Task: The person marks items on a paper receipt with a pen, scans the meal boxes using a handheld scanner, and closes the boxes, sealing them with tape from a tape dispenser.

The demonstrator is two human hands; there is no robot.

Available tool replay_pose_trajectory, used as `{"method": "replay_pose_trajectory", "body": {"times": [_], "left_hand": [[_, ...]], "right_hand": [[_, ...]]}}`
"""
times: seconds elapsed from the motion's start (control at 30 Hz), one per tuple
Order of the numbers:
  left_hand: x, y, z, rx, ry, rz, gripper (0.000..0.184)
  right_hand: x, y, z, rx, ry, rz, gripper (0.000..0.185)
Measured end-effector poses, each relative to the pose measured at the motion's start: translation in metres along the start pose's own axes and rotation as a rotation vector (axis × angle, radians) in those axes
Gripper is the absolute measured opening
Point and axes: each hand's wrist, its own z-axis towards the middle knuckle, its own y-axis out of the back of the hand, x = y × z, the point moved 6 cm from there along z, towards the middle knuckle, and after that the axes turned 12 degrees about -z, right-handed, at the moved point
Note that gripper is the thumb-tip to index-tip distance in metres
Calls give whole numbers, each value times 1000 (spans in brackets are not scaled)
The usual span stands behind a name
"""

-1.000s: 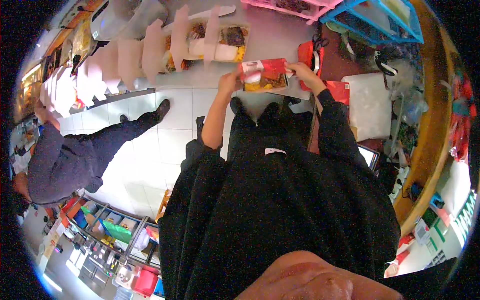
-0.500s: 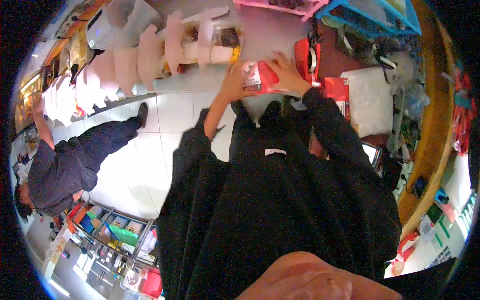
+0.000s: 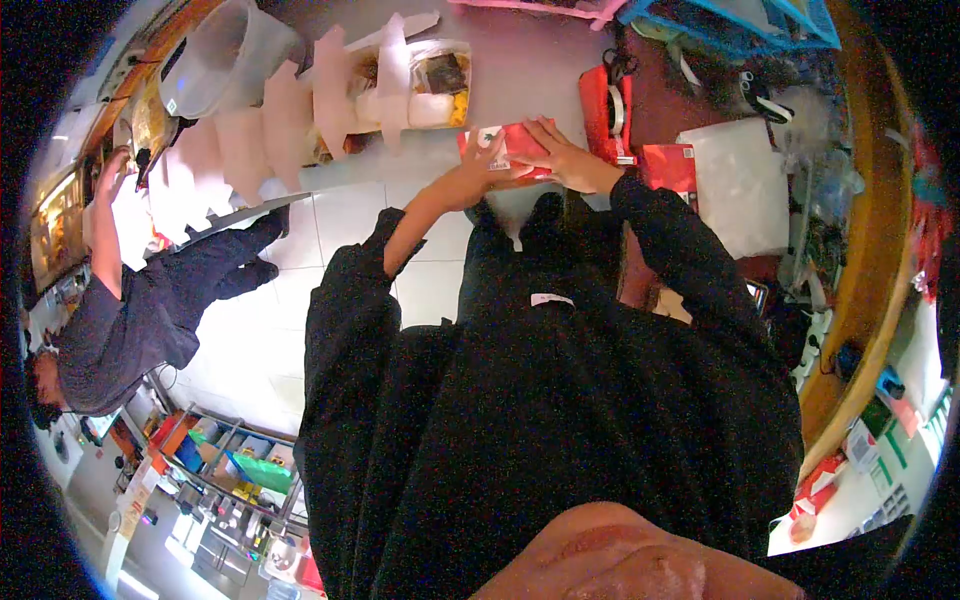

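A red and white printed sleeve (image 3: 515, 142) covers a food box at the counter's front edge. My left hand (image 3: 480, 172) is wrapped round its left side. On its right side lies my right hand (image 3: 570, 160), fingers extended flat over the red top. To the left on the counter stands an open food box (image 3: 440, 80) with yellow and dark food, a pale paper strip (image 3: 395, 85) across it. More pale strips continue in a row to the left. The box's underside is hidden.
A red tape dispenser (image 3: 607, 115), a red printed card (image 3: 668, 168) and a white plastic packet (image 3: 742, 185) lie right. A clear tub (image 3: 225, 60) stands back left. Blue (image 3: 740, 22) and pink baskets stand behind. Another person (image 3: 130, 330) is at the far left.
The food in the held box was visible a second ago; the red sleeve now covers it. My right hand has flattened over the top. The other person's arm has risen.
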Motion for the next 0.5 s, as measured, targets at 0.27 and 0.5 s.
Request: {"method": "replay_pose_trajectory", "body": {"times": [0.27,0.5], "left_hand": [[-20,-3,-2,-127,145,-214,69],[-10,9,18,-183,618,38,119]], "right_hand": [[11,-8,-11,-396,-141,100,83],[-16,46,-29,-496,-433,-164,95]]}}
